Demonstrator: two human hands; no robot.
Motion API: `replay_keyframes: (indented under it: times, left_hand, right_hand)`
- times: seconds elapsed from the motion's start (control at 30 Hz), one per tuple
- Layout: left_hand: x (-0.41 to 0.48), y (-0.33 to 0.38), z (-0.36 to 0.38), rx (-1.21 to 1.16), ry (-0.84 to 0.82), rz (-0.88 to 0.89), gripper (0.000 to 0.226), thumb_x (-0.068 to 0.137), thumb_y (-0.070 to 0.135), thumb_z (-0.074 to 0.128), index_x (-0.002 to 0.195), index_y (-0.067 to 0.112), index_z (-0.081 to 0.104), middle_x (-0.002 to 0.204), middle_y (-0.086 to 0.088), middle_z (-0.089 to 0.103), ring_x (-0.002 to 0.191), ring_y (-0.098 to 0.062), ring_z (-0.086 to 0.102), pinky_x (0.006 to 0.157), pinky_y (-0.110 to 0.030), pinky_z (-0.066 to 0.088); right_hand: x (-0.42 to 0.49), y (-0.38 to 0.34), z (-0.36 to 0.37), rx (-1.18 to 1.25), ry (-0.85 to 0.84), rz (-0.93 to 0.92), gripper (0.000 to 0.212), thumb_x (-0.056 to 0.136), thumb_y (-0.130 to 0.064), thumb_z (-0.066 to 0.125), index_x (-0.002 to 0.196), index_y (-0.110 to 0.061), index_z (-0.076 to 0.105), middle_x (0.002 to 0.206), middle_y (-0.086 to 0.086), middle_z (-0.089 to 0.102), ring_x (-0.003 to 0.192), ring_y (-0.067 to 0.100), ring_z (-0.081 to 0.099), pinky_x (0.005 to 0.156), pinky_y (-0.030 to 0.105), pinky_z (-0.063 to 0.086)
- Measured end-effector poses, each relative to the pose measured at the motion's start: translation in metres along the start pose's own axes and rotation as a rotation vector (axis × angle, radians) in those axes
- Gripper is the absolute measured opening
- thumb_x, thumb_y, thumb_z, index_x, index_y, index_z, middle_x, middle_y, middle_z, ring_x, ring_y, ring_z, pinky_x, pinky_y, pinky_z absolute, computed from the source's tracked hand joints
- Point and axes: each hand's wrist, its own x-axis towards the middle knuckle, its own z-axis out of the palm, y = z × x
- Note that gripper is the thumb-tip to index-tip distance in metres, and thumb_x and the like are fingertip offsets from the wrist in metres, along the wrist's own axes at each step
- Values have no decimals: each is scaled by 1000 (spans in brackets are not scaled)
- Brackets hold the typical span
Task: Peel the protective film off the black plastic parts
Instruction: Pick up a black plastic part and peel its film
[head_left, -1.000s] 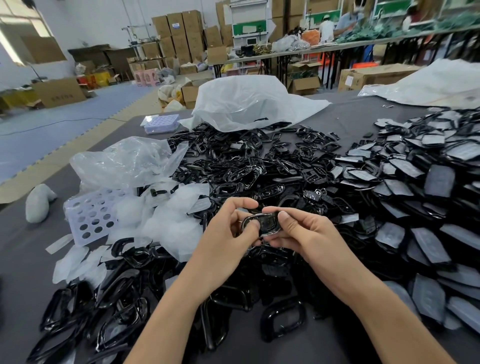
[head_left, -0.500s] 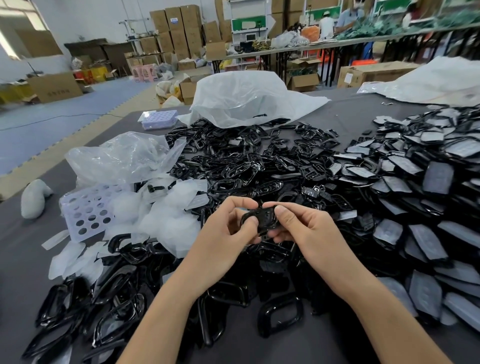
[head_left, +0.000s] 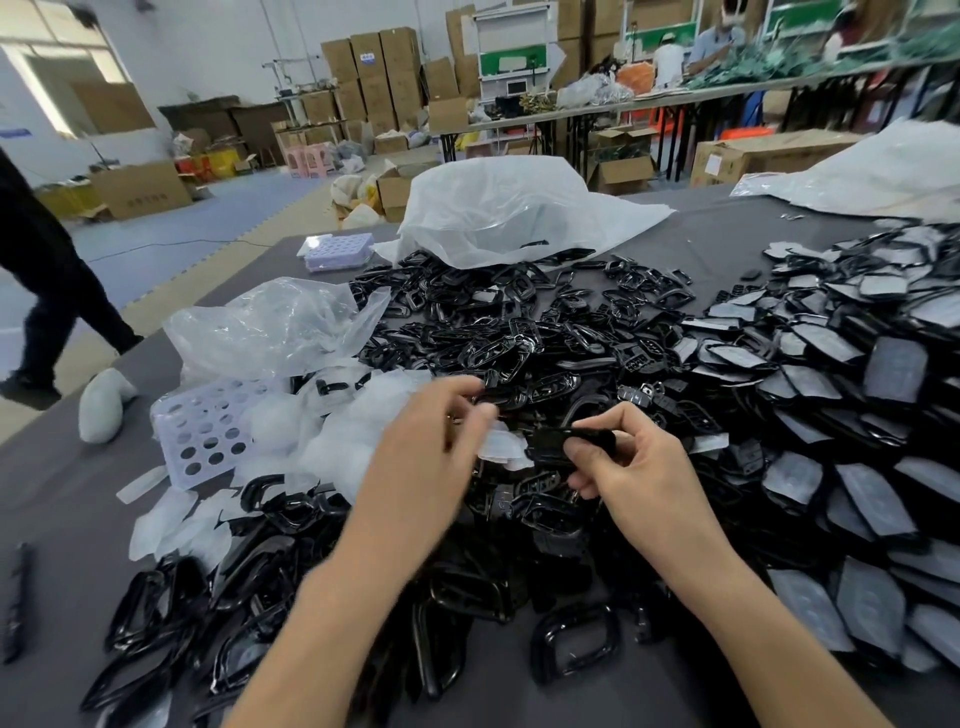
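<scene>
Separation since a moment ago: black part (head_left: 563, 441) pinched in right hand (head_left: 639, 467) above pile (head_left: 519, 338); film (head_left: 498, 448) pinched in left hand (head_left: 441, 441), drawn leftward. Peel judged nearly complete.

1. We see a large white plastic bag (head_left: 519, 208) lying at the far side of the grey table (head_left: 62, 499).
2. A crumpled clear bag (head_left: 275, 327) lies just behind a lavender perforated tray (head_left: 208, 431).
3. A pale lump (head_left: 104, 405) sits near the table's left edge.
4. Stacked cardboard boxes (head_left: 374, 78) line the back wall.
</scene>
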Motion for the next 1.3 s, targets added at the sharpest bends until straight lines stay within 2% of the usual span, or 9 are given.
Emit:
replay_keyframes:
  times: [0.13, 0.37, 0.47, 0.53, 0.73, 0.87, 1.0, 1.13, 1.3]
  left_hand:
    - [25, -32, -24, 616, -80, -124, 36, 100, 39, 51, 129, 19, 55, 122, -5, 50, 112, -25, 52, 82, -34, 45]
    - [35, -38, -26, 885, -143, -47, 25, 105, 34, 41, 112, 18, 60, 108, -1, 57, 95, -24, 60, 67, -36, 47]
    - [29, -30, -28, 510, 103, -23, 18, 102, 29, 46, 96, 19, 60, 88, 2, 63, 79, -16, 60, 69, -34, 51]
    - [23, -21, -28, 64, 178, -132, 9, 100, 26, 52, 93, 30, 56, 77, 9, 64, 67, -4, 59, 63, -16, 48]
    - [-2, 13, 15, -890, -59, -446, 10, 92, 1, 59, 88, 9, 57, 70, -3, 60, 65, -13, 61, 59, -22, 52]
    - [-14, 15, 38, -829, -67, -398, 27, 94, 2, 52, 110, 23, 55, 67, -1, 64, 63, -16, 65, 62, -26, 56]
    - [-18, 16, 37, -720, -15, -297, 35, 99, 6, 49, 97, 36, 67, 74, 0, 70, 68, -16, 67, 65, -23, 56]
    - [-21, 11, 32, -532, -90, -194, 42, 98, 6, 53, 114, 42, 67, 101, 16, 74, 83, -9, 69, 75, -16, 53]
    - [-24, 11, 34, -327, -55, -14, 25, 97, 18, 62, 98, 40, 71, 115, 24, 65, 107, 3, 62, 84, -12, 46]
  right_hand:
    - [1, 1, -1, 21, 42, 4, 27, 92, -14, 71, 86, -39, 65, 74, -9, 72, 68, 10, 72, 66, 25, 55]
    - [-2, -3, 0, 57, 52, 14, 23, 94, -14, 69, 88, -36, 65, 78, -2, 73, 73, 13, 74, 67, 25, 56]
    - [-1, -7, -2, 189, 41, 61, 11, 96, -9, 67, 97, -20, 65, 77, -6, 75, 73, 14, 75, 65, 20, 57]
    - [0, -11, -3, 343, 21, 118, 8, 95, -7, 67, 100, -13, 65, 79, -3, 76, 78, 18, 76, 65, 20, 58]
    - [0, -18, -3, 696, -17, 239, 12, 91, -4, 68, 101, -8, 63, 91, 10, 75, 89, 32, 76, 68, 31, 62]
    - [1, -17, -3, 808, -110, 264, 30, 79, -13, 72, 106, -9, 61, 102, 15, 71, 93, 32, 75, 71, 34, 61]
    - [2, -12, -2, 744, -67, 257, 25, 82, -14, 73, 104, -11, 62, 94, 10, 75, 92, 32, 76, 71, 32, 61]
    - [6, -8, -4, 714, 35, 256, 17, 91, -6, 68, 107, -8, 63, 89, 9, 77, 80, 25, 77, 63, 24, 59]
    - [5, -6, -7, 610, 79, 166, 16, 91, -6, 68, 106, -8, 67, 91, 11, 78, 81, 22, 77, 66, 22, 59]
